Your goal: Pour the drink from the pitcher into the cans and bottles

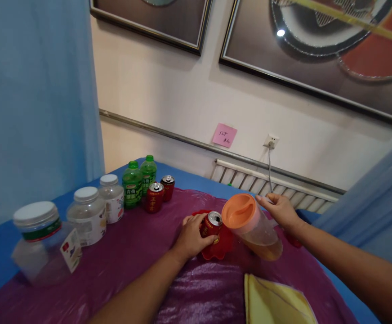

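My left hand point(192, 238) is wrapped round a red drink can point(211, 225) with its top opened, held over a red scalloped plate point(214, 254). In my right hand point(280, 210) is the handle of a clear pitcher point(261, 243) with an orange lid point(239, 211). The pitcher leans toward the can and has some brownish liquid along its lower side. Its lid is close to the can's rim; I cannot tell whether they touch or whether liquid flows. Part of another red object point(294, 240) shows below my right wrist, mostly hidden.
On the left stand several clear jars with white lids point(86, 216), two green bottles point(132, 184) and two more red cans point(154, 198). A folded yellow cloth point(277, 301) lies at the front on the purple plastic cover point(128, 270). Behind are a radiator point(250, 177) and a plugged-in cord point(270, 168).
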`<state>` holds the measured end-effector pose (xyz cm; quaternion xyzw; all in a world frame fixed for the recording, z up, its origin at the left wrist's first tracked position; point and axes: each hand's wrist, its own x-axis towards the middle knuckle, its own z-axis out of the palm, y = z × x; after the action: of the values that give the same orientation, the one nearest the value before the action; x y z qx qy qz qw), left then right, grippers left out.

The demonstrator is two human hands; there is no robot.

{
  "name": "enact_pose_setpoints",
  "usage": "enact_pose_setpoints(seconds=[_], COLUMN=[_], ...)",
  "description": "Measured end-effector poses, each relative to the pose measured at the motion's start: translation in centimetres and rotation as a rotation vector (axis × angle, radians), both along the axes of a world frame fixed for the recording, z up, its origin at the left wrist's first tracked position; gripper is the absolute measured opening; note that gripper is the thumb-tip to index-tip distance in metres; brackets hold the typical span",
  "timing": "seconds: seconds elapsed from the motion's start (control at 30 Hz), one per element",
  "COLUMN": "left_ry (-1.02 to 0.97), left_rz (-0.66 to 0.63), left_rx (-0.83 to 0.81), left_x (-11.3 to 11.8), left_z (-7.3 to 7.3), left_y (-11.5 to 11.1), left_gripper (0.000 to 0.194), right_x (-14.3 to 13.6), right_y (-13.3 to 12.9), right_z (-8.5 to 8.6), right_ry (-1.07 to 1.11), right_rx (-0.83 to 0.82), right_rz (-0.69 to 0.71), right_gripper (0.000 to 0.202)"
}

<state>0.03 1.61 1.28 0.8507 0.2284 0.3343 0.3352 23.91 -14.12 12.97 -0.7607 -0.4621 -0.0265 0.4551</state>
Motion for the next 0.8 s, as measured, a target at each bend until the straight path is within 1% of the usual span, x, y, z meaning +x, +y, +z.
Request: enact_pose_setpoints(seconds=[0.27, 0.43, 0.8], left_ry=[0.013, 0.038, 0.057], left_rz=[-0.016, -0.021, -0.017], left_rx=[-0.013, -0.028, -0.017], left_x=[-0.07, -0.17, -0.14], left_z=[0.13, 0.42, 0.32], left_y=[-0.12, -0.22, -0.26], left_gripper=[0.067, 0.067, 0.069], right_x=[0.05, 0.26, 0.76], right_y=[0.04, -0.07, -0.13], right_z=[-0.14, -0.15, -0.73], right_ry=[-0.02, -0.008, 0.0], right_rx=[-0.032, -0.079, -0.08], right_rz=[-0.032, -0.012, -0.018], right_gripper=[0.058, 0.057, 0.056])
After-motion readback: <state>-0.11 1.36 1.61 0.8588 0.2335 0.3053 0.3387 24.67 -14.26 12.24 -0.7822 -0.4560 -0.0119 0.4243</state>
